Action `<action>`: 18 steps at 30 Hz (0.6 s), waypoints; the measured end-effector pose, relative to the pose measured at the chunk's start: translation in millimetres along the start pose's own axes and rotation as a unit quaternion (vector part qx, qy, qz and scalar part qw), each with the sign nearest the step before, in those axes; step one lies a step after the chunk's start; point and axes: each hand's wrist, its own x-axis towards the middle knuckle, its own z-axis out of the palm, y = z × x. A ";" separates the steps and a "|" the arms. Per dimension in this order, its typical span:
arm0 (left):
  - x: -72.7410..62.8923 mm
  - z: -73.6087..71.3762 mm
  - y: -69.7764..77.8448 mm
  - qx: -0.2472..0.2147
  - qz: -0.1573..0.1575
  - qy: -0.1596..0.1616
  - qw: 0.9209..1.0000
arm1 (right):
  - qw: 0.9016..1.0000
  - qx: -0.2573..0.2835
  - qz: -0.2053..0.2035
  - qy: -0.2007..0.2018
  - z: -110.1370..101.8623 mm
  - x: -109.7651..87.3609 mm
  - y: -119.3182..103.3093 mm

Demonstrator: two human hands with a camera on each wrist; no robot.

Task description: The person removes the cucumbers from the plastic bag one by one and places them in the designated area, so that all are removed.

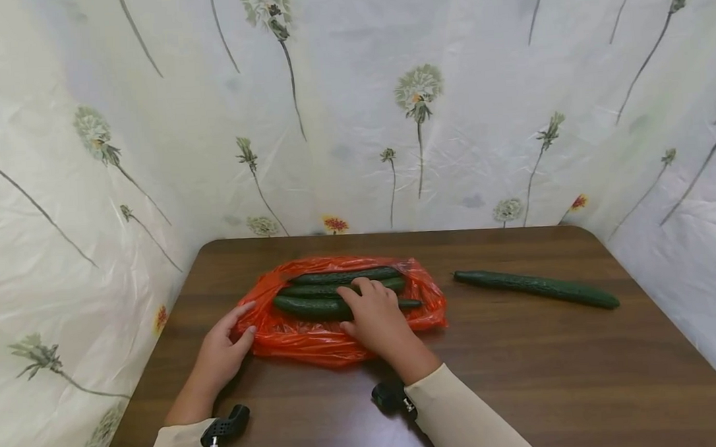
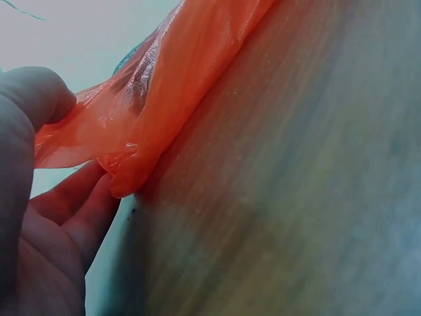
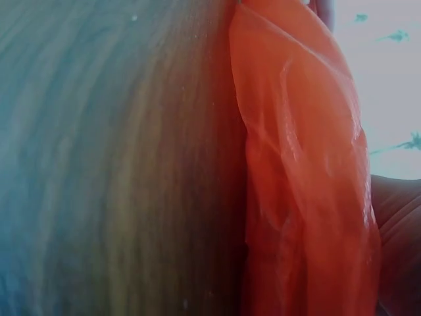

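Observation:
A red plastic bag lies on the table with its mouth spread open. Several dark green cucumbers, including a far cucumber and a near cucumber, lie side by side in it. My left hand holds the bag's left edge; in the left wrist view thin red film lies between thumb and fingers. From the front, my right hand reaches over the bag and grips the near cucumber around its middle, thumb on the near side. The right wrist view mostly shows the bag's side, which hides the fingers.
Another cucumber lies alone on the brown wooden table, right of the bag. Flower-patterned sheeting rises behind the table and along both sides. Each wrist wears a black camera strap.

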 end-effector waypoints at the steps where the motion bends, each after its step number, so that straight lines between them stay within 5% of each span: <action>1: 0.3 0.1 -0.2 -0.003 0.001 0.001 1.000 | 1.000 0.000 -0.002 -0.001 -0.1 0.4 -0.6; 18: 2.7 -0.9 -0.7 -0.020 0.022 0.010 1.000 | 1.000 -0.002 -0.004 0.000 7.0 6.9 -7.1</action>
